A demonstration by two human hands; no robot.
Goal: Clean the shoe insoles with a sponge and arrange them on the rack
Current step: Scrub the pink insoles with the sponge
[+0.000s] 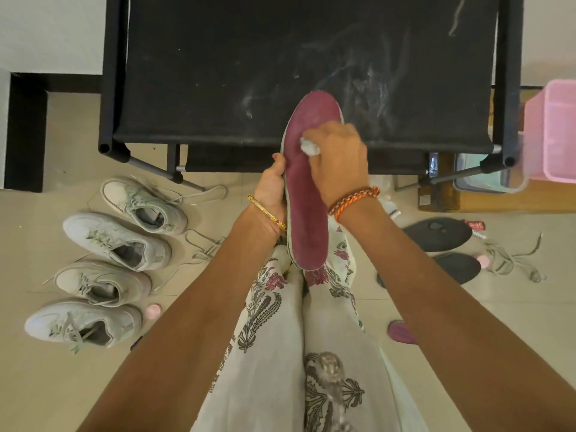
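The left hand (271,188) grips the long left edge of a maroon insole (307,194), thumb curled over the rim, and holds it lengthwise with the toe end pointing away over the front bar of the rack (299,67) and the heel end resting on the person's lap. The right hand (338,157) lies across the upper half of the insole with its fingers curled round a small whitish sponge (309,147), pressing it against the maroon face just below the toe. The rack's top is a black fabric shelf streaked with pale smears, stretched between dark tubes. To the left on the tiled floor (50,385) stand four pale sneakers (103,266) in a column, laces loose. To the right lie two dark insoles (439,233), one behind the other, and the tip of a second maroon insole (402,332) shows beside the right forearm. A pink plastic tub (551,129) sits at the right edge. A small red packet (476,226) near the dark insoles carries white lettering, probably a brand name, too blurred to read.
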